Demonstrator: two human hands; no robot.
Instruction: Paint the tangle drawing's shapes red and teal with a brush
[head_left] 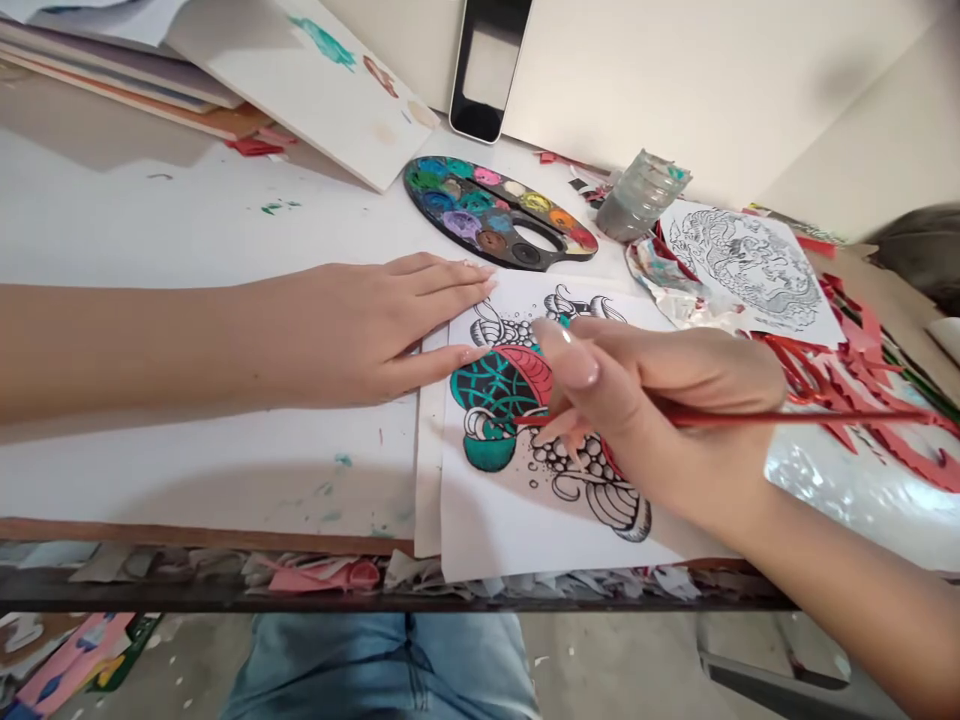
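My right hand (645, 410) is closed around a thin red paintbrush (810, 417), its tip touching or just over a printed drawing (480, 520). The drawing has black line patterns, with parts painted teal green and red; my right hand hides some of it. Flat on the table and the sheet's left edge lies my left hand (390, 325), fingers stretched out. Just beyond the sheet sits a dark oval paint palette (502, 212) with several coloured paint wells.
A clear plastic cup (643, 195) of murky water stands behind a paint-stained crumpled wrapper (679, 285). Another line drawing (750, 265) and red paper scraps (862, 370) lie at right. A phone (490, 70) leans on the wall beside a paint-marked board (315, 90) and stacked books (127, 75).
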